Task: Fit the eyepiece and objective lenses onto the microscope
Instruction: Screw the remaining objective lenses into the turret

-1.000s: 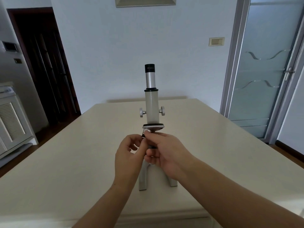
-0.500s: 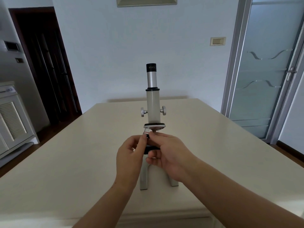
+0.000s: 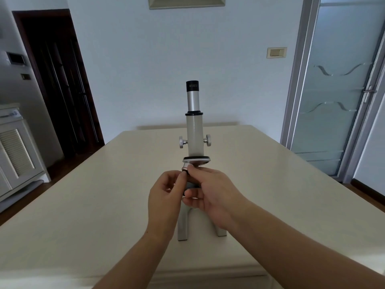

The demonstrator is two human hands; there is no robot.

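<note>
A grey microscope (image 3: 195,134) stands upright in the middle of the cream table (image 3: 104,195). Its black-topped eyepiece (image 3: 192,94) sits in the tube. Under the tube is the nosepiece disc (image 3: 196,160). A small silver objective lens (image 3: 185,168) sits at the disc's left underside. My left hand (image 3: 164,197) and my right hand (image 3: 210,190) both pinch this lens with their fingertips. My hands hide the stage and the lower part of the lens. The forked grey foot (image 3: 183,224) shows below my hands.
A dark doorway (image 3: 56,80) and a white cabinet (image 3: 16,151) stand at the left. A frosted glass door (image 3: 341,90) is at the right. The white wall behind carries a switch plate (image 3: 276,52).
My fingertips have shifted slightly around the objective lens under the nosepiece. The microscope stays where it was.
</note>
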